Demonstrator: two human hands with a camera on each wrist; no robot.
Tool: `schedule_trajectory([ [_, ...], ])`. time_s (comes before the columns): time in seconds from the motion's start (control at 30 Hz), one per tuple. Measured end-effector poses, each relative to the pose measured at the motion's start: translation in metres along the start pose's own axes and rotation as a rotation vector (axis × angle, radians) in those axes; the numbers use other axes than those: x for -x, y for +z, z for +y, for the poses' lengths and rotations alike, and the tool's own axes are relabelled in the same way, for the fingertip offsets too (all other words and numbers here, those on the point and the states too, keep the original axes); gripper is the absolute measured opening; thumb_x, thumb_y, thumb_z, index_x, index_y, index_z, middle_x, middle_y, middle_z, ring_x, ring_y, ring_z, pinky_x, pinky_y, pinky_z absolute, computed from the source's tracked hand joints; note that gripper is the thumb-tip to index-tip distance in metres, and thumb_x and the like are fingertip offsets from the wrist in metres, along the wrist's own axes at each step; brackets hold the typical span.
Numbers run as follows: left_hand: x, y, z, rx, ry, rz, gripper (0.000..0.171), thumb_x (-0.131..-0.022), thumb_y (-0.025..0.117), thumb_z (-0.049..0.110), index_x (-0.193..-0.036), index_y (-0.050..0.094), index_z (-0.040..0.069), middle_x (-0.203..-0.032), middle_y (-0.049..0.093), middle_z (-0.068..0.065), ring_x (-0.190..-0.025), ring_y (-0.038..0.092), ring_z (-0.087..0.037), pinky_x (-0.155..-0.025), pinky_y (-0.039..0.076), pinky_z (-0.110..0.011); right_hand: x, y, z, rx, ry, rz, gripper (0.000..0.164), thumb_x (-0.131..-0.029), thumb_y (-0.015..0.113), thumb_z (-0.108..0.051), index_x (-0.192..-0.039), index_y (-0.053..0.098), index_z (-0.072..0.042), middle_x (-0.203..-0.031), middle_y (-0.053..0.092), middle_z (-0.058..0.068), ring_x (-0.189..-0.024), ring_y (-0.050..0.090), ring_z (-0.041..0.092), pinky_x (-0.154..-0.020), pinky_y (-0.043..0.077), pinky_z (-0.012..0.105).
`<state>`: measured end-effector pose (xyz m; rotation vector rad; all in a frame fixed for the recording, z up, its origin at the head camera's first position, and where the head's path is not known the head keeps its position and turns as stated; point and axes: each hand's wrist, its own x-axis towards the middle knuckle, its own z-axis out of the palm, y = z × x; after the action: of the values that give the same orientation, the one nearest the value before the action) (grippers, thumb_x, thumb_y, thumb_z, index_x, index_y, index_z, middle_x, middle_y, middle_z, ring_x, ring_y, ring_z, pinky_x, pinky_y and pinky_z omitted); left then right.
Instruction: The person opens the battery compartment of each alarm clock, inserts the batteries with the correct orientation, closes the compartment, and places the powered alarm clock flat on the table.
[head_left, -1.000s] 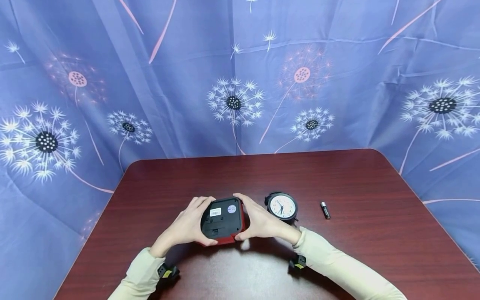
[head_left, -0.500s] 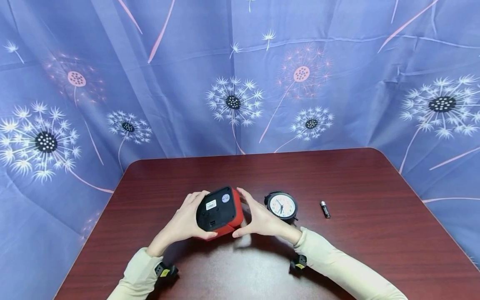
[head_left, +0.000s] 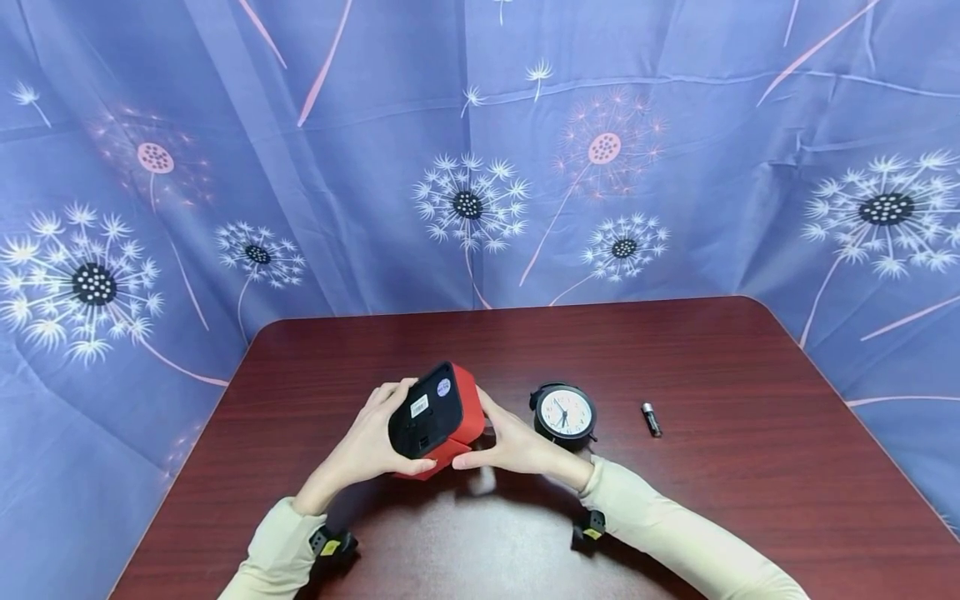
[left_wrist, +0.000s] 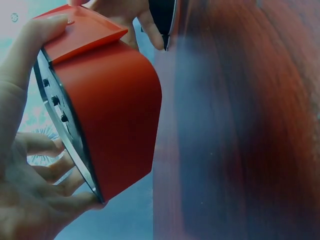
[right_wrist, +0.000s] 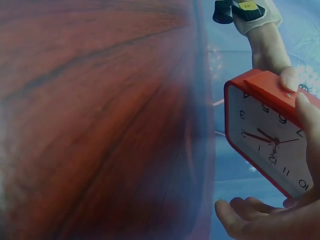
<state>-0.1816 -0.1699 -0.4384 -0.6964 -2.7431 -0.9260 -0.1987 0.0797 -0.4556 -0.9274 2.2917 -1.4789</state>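
A red alarm clock (head_left: pixel 468 410) is tilted between both hands in the head view, its black back with a white label and a round sticker facing up. My left hand (head_left: pixel 365 442) grips its left side, thumb along the near edge and fingers over the far one. My right hand (head_left: pixel 519 443) holds the other side, with the thumb at the near corner. In the right wrist view the white dial (right_wrist: pixel 270 137) shows, its numerals upside down. The left wrist view shows the clock's red casing (left_wrist: pixel 112 112) and black switches along the back.
A round black alarm clock (head_left: pixel 566 414) stands on the table just beyond the right wrist. Farther right lies a small battery (head_left: pixel 651 420). The dark red wooden table (head_left: pixel 720 367) ends at a blue dandelion-print curtain (head_left: pixel 360 208).
The red clock has been tipped up and to the left, showing more of its red side. My right hand loosened from its edge, then closed in on it again. The black clock and battery stayed put.
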Motion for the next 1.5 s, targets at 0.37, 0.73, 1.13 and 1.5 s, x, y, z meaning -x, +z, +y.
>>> schedule_trajectory([
  [0.37, 0.0, 0.004, 0.0, 0.114, 0.034, 0.012, 0.105, -0.056, 0.091, 0.039, -0.144, 0.039, 0.019, -0.123, 0.05, -0.005, -0.113, 0.048, -0.016, -0.09, 0.048, -0.044, -0.003, 0.0, -0.002, -0.085, -0.071, -0.016, 0.107, -0.08, 0.08, -0.02, -0.157, 0.006, -0.022, -0.159, 0.026, 0.007, -0.132, 0.049, 0.023, -0.102, 0.046, 0.035],
  [0.73, 0.0, 0.009, 0.003, 0.373, -0.009, 0.0, 0.103, -0.059, 0.091, 0.023, -0.143, 0.033, 0.01, -0.129, 0.052, -0.008, -0.116, 0.052, -0.021, -0.095, 0.049, -0.037, -0.005, 0.007, 0.002, -0.111, -0.093, -0.063, 0.101, -0.076, 0.082, -0.019, -0.153, 0.017, -0.025, -0.149, 0.043, 0.001, -0.13, 0.05, 0.021, -0.104, 0.044, 0.035],
  [1.13, -0.002, 0.014, 0.002, 0.563, -0.037, 0.008, 0.1, -0.063, 0.088, 0.01, -0.144, 0.029, 0.007, -0.128, 0.048, -0.012, -0.119, 0.047, -0.011, -0.101, 0.046, -0.039, -0.004, 0.012, 0.0, -0.082, -0.007, -0.105, 0.114, -0.073, 0.085, -0.024, -0.155, 0.007, -0.031, -0.157, 0.029, -0.002, -0.137, 0.042, 0.02, -0.109, 0.039, 0.038],
  [1.5, 0.0, 0.012, 0.002, 0.623, -0.076, -0.036, 0.099, -0.066, 0.086, 0.014, -0.144, 0.025, 0.007, -0.129, 0.046, -0.017, -0.121, 0.044, -0.029, -0.1, 0.044, -0.051, -0.007, 0.017, -0.001, -0.127, 0.004, -0.151, 0.115, -0.074, 0.084, -0.02, -0.156, 0.004, -0.027, -0.158, 0.029, 0.0, -0.135, 0.044, 0.024, -0.112, 0.035, 0.042],
])
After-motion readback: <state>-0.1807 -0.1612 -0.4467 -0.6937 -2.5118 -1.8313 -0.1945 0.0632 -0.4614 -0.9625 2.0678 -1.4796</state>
